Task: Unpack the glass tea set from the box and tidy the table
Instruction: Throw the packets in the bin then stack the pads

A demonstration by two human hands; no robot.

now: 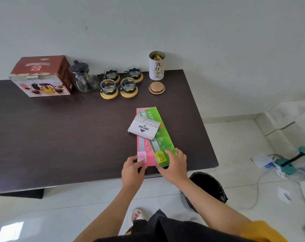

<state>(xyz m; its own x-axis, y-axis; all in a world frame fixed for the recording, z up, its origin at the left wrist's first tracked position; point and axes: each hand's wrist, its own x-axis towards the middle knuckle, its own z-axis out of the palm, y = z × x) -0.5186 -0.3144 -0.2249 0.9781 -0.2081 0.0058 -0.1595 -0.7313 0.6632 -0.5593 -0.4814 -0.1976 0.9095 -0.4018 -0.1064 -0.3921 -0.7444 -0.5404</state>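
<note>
1. At the desk's [61, 137] near edge, the left hand [133, 169] pinches the pink pack [146, 151]; the right hand [174, 165] grips the green pack [163, 137].
2. Atop both packs lies a stamp pad box [144, 128].
3. Along the far edge stand the tea set box [41, 75], teapot [82, 77] and 4 cups [121, 79].

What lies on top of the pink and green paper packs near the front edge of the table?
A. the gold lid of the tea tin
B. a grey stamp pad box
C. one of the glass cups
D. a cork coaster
B: the grey stamp pad box rests across the pink pack and the green pack, while the gold lid and the glass cups sit farther back.
</note>
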